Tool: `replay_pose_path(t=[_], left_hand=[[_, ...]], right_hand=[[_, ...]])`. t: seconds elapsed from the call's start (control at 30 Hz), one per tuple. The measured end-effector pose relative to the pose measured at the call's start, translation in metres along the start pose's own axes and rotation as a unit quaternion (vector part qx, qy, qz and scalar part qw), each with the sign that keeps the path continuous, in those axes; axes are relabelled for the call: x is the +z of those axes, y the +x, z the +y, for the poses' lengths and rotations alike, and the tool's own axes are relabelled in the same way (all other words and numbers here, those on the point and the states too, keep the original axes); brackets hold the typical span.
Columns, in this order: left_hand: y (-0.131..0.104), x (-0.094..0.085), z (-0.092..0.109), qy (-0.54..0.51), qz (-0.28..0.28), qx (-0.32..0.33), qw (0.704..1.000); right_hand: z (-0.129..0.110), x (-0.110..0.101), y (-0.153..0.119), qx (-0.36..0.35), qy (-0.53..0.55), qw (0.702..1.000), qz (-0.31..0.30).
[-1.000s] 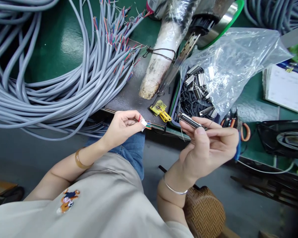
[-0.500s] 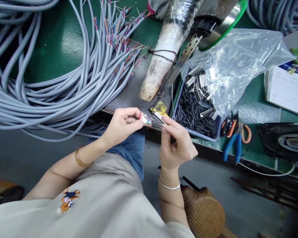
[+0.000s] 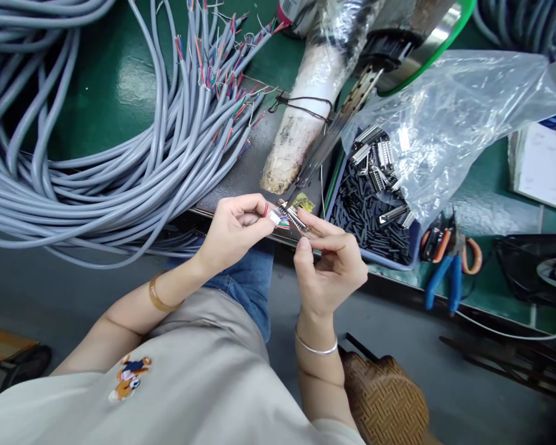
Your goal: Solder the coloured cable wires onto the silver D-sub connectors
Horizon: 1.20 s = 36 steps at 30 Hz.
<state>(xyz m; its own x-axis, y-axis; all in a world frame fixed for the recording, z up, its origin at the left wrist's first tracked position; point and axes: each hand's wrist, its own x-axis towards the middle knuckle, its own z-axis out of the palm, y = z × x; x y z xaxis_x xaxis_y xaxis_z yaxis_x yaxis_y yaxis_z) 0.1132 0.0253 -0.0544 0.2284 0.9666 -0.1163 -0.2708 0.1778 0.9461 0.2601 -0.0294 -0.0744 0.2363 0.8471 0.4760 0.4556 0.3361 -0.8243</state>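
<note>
Between the thumb and forefinger of my left hand (image 3: 236, 232) is a small white piece with a fan of thin coloured wires (image 3: 283, 222) coming out to the right. What lies inside the palm is hidden. My right hand (image 3: 331, 262) is closed at its fingertips on one end of a metal multi-pin connector (image 3: 295, 216), tilted at the bench edge. The wire ends lie close against the connector's row of pins; whether any touch I cannot tell. Just above the connector, the tip of a wrapped white tube (image 3: 278, 176) and a long metal bar (image 3: 322, 151) point down toward my hands.
Grey cables (image 3: 134, 185) with stripped coloured ends heap on the left. A blue bin (image 3: 391, 262) holds black sleeves (image 3: 356, 216) and metal connectors (image 3: 375, 157), partly under a clear plastic bag (image 3: 463, 105). Blue-handled pliers (image 3: 445, 278) lie to its right. A woven stool (image 3: 387, 395) stands below.
My left hand has moved slightly right, bringing the coloured wires up against the connector. My right fingers have shifted on the connector, with the thumb lower. The camera view has shifted a little.
</note>
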Motion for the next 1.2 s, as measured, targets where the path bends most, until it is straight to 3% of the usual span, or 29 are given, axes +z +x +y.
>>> replay_pose_path(t=[0.4,0.8,1.2], left_hand=[[0.003,0.000,0.000,0.015,0.011,0.013,1.000],[0.005,0.000,0.002,0.002,-0.007,0.027,1.000],[0.004,-0.002,-0.003,0.003,-0.017,0.021,1.000]], right_hand=[[0.004,0.001,0.006,-0.039,-0.023,0.999,-0.009],[0.005,-0.003,0.014,-0.141,-0.076,0.987,-0.016],[0.008,-0.002,0.011,-0.107,-0.051,0.993,-0.022]])
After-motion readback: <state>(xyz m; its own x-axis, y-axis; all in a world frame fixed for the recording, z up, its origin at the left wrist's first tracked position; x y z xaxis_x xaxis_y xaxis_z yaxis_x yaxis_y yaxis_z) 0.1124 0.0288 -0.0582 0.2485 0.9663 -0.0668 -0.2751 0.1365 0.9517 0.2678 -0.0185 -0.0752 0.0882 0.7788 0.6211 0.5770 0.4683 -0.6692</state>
